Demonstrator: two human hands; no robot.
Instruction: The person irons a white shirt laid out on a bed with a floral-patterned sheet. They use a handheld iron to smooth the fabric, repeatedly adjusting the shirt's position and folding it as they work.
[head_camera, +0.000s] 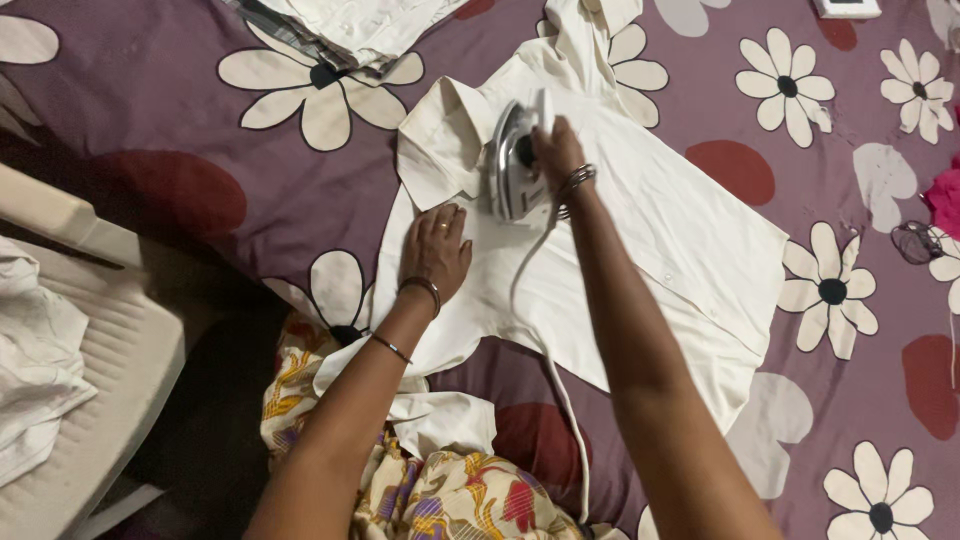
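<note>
The handle of the iron (515, 160) is covered by the right hand (556, 148), so the grip cannot be made out. The cord (560, 390) is cut off at the bottom edge. The stack of folded clothes (350, 30) and a white object (848, 8) are cropped by the top edge. A small dark item (912, 242) near the right edge is too small to be identified.

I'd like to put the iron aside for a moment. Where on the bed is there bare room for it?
Bare purple flowered bedsheet lies left of the spread cream shirt, below the folded clothes pile. Another free patch sits right of the shirt, around the red blotch. The middle is crowded: left hand, right hand, white iron.
</note>
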